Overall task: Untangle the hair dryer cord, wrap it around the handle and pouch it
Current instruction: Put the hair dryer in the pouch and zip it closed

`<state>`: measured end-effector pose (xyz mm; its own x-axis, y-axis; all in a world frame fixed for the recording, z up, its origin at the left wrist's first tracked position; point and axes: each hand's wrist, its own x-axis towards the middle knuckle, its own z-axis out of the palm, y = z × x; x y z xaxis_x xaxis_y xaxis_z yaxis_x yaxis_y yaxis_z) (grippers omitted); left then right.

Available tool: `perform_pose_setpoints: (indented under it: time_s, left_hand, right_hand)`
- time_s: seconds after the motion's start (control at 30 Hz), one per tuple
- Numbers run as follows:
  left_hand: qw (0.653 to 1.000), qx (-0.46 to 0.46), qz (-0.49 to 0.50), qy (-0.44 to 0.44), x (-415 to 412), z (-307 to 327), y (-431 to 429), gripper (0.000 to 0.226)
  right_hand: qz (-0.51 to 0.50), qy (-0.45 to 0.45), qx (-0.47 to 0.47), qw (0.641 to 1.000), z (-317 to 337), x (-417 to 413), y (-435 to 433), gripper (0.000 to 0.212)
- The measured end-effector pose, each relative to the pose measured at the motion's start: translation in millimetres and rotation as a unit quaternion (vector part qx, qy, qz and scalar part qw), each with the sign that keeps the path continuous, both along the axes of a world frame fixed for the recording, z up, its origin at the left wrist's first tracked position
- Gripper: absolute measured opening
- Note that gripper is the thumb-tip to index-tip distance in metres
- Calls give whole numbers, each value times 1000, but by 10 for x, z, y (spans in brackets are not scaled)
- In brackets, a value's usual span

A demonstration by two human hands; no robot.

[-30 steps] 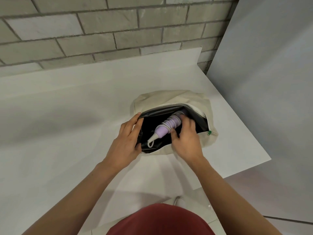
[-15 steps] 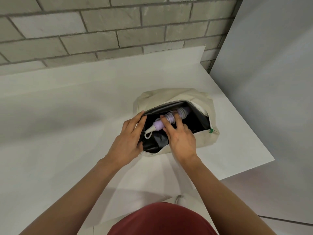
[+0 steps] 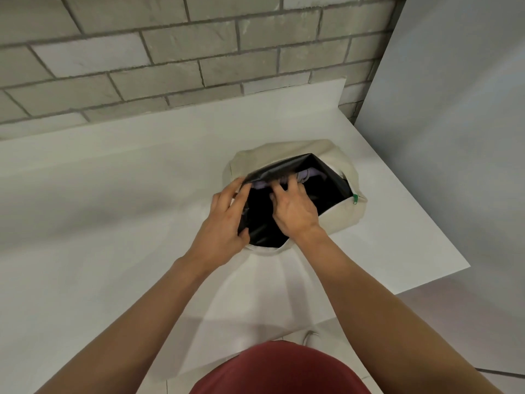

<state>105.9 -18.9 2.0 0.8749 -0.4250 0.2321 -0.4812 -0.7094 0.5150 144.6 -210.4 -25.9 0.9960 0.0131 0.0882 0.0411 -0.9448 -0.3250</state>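
Observation:
A cream fabric pouch [image 3: 341, 217] with a black lining lies open on the white counter [image 3: 113, 223]. The lilac hair dryer [image 3: 311, 175] sits deep inside it, and only slivers of purple show past the lining's upper edge. My left hand [image 3: 224, 220] grips the pouch's left rim, thumb inside the black lining. My right hand [image 3: 294, 207] reaches into the opening, its spread fingers pressing on the dryer. The cord is hidden inside the pouch.
A grey brick wall [image 3: 170, 52] runs behind the counter. A pale panel [image 3: 454, 137] stands to the right, just past the counter's right edge. A green zipper pull [image 3: 355, 199] marks the pouch's right end.
The dryer has gone deeper into the pouch; its handle tip and wrapped cord no longer show. My right hand has pushed further in. The black lining now stands higher.

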Motion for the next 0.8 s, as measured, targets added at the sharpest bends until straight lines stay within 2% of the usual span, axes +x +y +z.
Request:
perform_pose_setpoints:
  time_s: [0.1,0.2,0.27,0.33,0.4,0.43,0.5,0.57,0.63,0.7,0.8]
  left_hand:
    - [1000,8,3,-8,144,9,88,95]
    - [1000,3,12,3,223,-22,190,94]
    - [1000,-10,24,17,249,-52,242,93]
    - [999,-17,33,25,267,-76,271,92]
    - [999,-31,33,29,277,-78,287,93]
    - [998,-38,29,30,276,-80,278,94]
    - [998,-41,24,33,270,-82,287,97]
    - [998,-37,22,41,249,-94,275,100]
    - [998,-38,20,53,232,-113,265,102]
    - [997,-41,24,59,224,-125,262,104]
    - [998,-30,20,50,225,-128,257,108]
  right_hand:
    - [23,26,43,998,-15,-71,-20,62]
    - [52,20,93,994,57,-258,-129,61]
    - [89,-52,125,987,119,-464,-282,45]
    - [89,-182,158,966,131,-687,-520,31]
    - [31,-256,180,949,97,-832,-861,37]
    - [-13,-253,183,950,82,-874,-1059,45]
    - [-90,-180,191,961,26,-883,-1387,62]
    - [-106,-89,187,973,-28,-833,-1590,72]
    - [-86,-37,157,983,-87,-747,-1652,75]
    - [-64,-20,136,988,-143,-673,-1637,67]
    - [-58,-47,123,990,-174,-640,-1601,42]
